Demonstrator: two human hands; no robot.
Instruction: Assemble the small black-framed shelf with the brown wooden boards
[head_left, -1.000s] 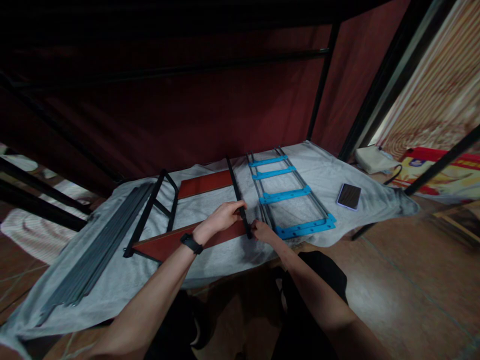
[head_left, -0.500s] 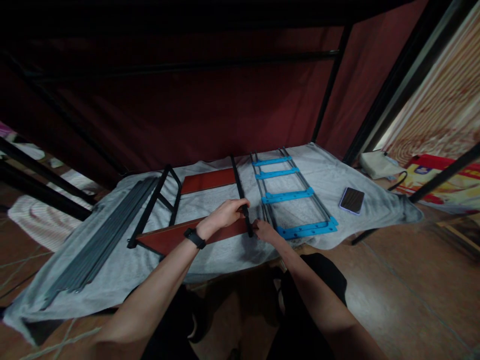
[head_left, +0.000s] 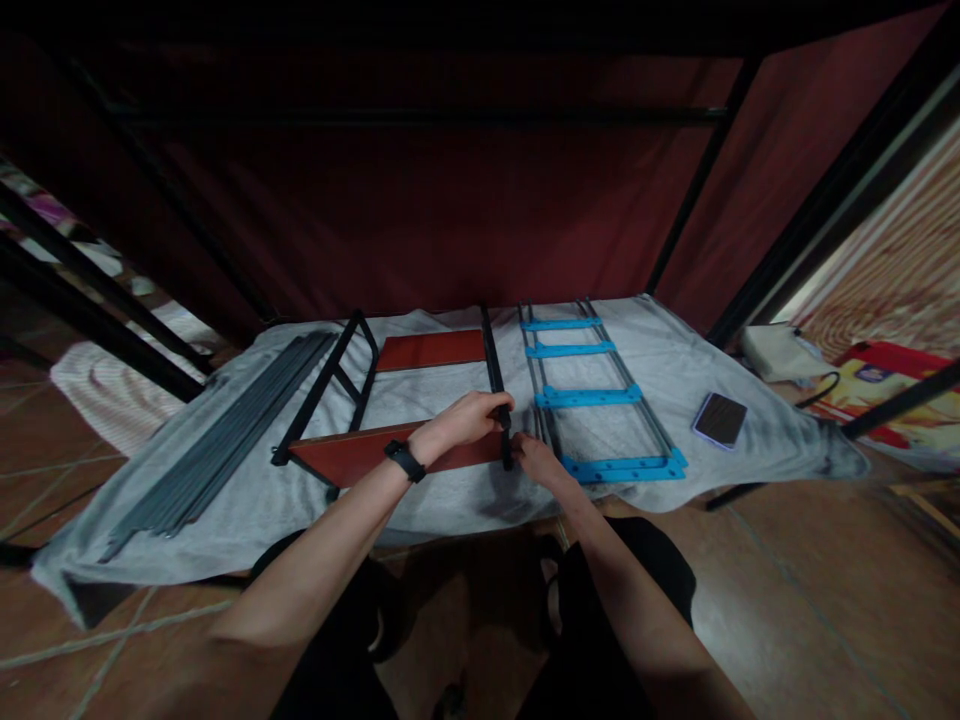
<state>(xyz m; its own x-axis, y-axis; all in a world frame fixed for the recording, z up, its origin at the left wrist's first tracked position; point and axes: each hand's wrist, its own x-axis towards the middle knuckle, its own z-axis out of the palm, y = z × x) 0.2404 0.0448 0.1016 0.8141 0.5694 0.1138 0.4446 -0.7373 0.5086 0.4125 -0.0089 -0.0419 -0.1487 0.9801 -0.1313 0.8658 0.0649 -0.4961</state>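
Black metal rail [head_left: 496,385] at 12 o'clock on grey cloth [head_left: 450,505] | left hand [head_left: 465,420] fingers clenched round it, steadying | right hand [head_left: 536,462] fingers pinch its near end (against red-brown wooden board [head_left: 375,455]).

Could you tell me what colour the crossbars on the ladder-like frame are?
Bright blue crossbars, clearest in the head view.

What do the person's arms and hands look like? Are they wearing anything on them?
Both arms are bare, with no sleeves showing and no gloves. The left hand has a black band, like a watch or fitness tracker, around its wrist. The right hand wears nothing that shows: no band, no ring that can be made out.
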